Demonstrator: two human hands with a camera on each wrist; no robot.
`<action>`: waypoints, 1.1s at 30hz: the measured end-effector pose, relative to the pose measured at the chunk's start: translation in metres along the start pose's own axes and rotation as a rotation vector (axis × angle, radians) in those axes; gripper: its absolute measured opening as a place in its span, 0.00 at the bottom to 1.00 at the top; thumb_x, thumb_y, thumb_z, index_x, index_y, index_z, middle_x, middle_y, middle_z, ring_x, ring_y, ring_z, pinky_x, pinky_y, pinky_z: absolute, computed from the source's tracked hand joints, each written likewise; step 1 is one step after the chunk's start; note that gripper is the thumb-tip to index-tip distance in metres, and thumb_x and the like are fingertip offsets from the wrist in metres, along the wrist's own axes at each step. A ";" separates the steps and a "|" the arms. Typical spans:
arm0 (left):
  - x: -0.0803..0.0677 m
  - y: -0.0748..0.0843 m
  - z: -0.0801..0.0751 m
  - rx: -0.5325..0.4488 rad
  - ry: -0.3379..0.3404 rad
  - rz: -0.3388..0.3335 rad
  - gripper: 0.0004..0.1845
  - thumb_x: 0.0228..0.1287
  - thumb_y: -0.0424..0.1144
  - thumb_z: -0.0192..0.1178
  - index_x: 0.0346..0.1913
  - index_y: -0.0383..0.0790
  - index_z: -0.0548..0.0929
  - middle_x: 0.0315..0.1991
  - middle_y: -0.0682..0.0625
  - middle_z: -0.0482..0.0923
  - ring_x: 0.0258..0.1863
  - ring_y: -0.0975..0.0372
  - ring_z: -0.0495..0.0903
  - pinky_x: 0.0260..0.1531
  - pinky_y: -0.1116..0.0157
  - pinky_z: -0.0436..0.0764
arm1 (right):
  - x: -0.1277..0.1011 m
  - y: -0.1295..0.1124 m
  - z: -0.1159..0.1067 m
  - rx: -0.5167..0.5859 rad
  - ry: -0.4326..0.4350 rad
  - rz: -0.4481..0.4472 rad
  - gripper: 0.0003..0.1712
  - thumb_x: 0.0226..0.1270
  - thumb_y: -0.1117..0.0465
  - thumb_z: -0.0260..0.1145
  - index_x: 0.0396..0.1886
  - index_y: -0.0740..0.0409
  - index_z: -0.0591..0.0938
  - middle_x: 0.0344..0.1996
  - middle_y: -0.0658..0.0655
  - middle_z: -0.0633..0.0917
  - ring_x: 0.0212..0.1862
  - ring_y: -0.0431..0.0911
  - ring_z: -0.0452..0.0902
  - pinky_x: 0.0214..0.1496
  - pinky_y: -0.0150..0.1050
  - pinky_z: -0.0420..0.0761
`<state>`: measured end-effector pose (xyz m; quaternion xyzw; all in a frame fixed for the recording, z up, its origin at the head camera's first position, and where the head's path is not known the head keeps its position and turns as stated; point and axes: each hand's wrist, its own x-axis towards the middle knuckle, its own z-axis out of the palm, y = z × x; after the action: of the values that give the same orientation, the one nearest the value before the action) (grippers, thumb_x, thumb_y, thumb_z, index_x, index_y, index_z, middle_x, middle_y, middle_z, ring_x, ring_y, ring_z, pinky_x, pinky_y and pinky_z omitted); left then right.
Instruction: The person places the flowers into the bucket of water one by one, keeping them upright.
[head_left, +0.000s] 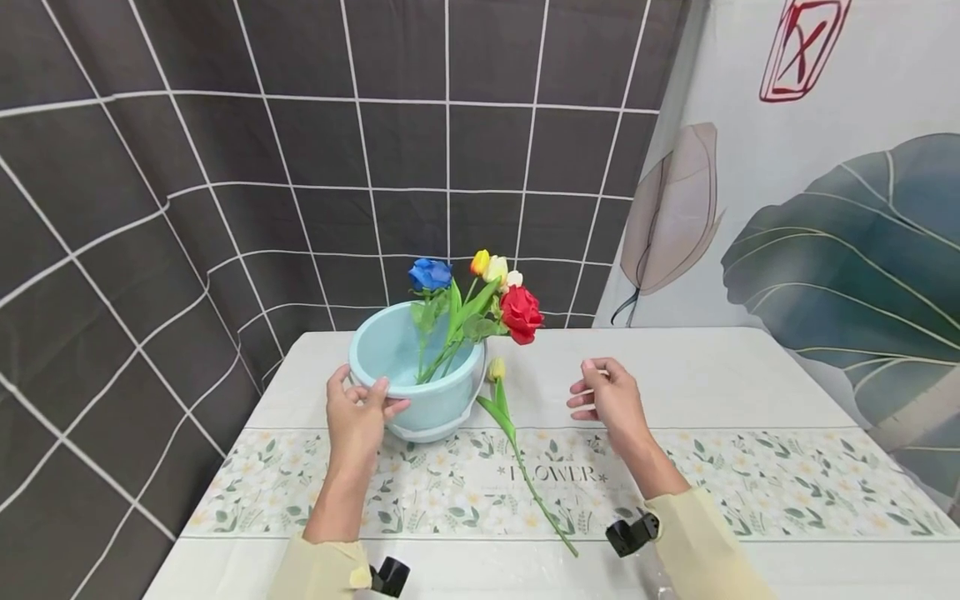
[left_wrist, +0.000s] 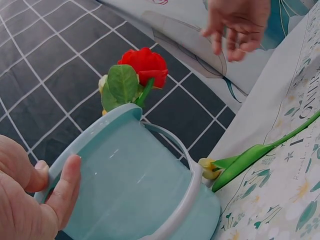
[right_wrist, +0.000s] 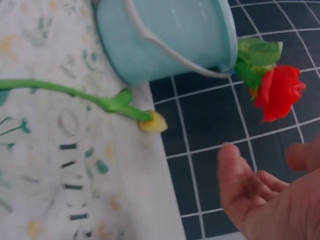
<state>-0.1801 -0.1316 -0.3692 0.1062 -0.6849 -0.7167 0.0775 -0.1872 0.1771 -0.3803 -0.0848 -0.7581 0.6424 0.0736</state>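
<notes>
My left hand (head_left: pixel 356 417) grips the near-left rim of a light blue bucket (head_left: pixel 435 414), thumb and fingers on either side of its edge in the left wrist view. Several artificial flowers lean out of the bucket: a blue rose (head_left: pixel 430 274), a red rose (head_left: pixel 521 314), and yellow and white tulips (head_left: pixel 495 268). A single yellow tulip (head_left: pixel 519 450) with a long green stem lies on the table, its bloom beside the bucket. To the right of that bloom, my right hand (head_left: pixel 611 400) hovers above the table, fingers loosely bent and holding nothing.
A white tabletop (head_left: pixel 675 367) carries a floral printed band with the word FLOWER. Behind it hangs a dark tiled-pattern cloth (head_left: pixel 405 150), joined on the right by a pale leaf-print curtain (head_left: pixel 787 250). The bucket's white handle (left_wrist: pixel 185 200) hangs down its side.
</notes>
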 end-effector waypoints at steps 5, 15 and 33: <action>0.001 0.000 0.001 -0.002 0.002 0.004 0.37 0.75 0.37 0.48 0.76 0.45 0.38 0.42 0.41 0.65 0.29 0.64 0.86 0.46 0.74 0.85 | -0.003 0.015 0.001 -0.080 -0.139 0.093 0.23 0.78 0.51 0.50 0.58 0.66 0.69 0.32 0.61 0.81 0.27 0.46 0.80 0.29 0.38 0.88; 0.000 0.000 0.000 0.002 -0.004 0.010 0.37 0.75 0.38 0.48 0.76 0.45 0.38 0.43 0.41 0.66 0.29 0.65 0.86 0.48 0.74 0.84 | -0.017 0.042 0.018 -0.156 -0.262 0.226 0.23 0.76 0.51 0.52 0.58 0.64 0.72 0.32 0.63 0.81 0.25 0.49 0.80 0.24 0.43 0.88; -0.001 0.000 0.001 -0.029 0.002 0.000 0.37 0.75 0.36 0.48 0.76 0.45 0.38 0.43 0.40 0.65 0.28 0.65 0.85 0.43 0.71 0.87 | -0.042 0.052 0.052 -0.468 -0.304 0.061 0.32 0.58 0.64 0.72 0.58 0.67 0.68 0.23 0.56 0.76 0.20 0.46 0.74 0.19 0.35 0.78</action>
<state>-0.1800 -0.1301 -0.3690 0.1059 -0.6744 -0.7264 0.0797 -0.1560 0.1256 -0.4403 -0.0248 -0.8854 0.4570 -0.0818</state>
